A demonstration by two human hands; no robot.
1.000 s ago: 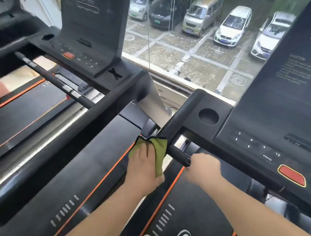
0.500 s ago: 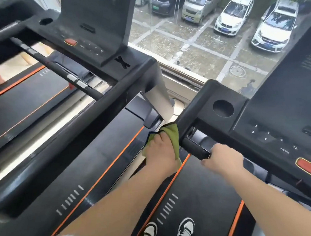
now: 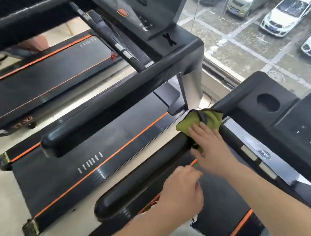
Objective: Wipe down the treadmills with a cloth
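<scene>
A green cloth (image 3: 210, 118) lies over the front end of the left handrail (image 3: 137, 183) of the black treadmill I stand on. My right hand (image 3: 208, 143) rests flat on the cloth with straight fingers, pressing it onto the rail, thumb on the near side. Lower down, my left hand (image 3: 182, 191) hovers just inside the same rail; it is blurred, its fingers loosely bent, and it holds nothing. The console (image 3: 252, 114) with a round cup hole rises to the right of the cloth.
A second treadmill (image 3: 84, 165) with orange stripes stands close on the left, its handrail (image 3: 103, 119) running parallel. A third treadmill (image 3: 43, 77) lies beyond it. A window (image 3: 238, 47) ahead looks down on parked cars.
The cloth has passed from my left hand to my right, which let go of the crossbar. My left hand dropped back along the rail. The view swung left.
</scene>
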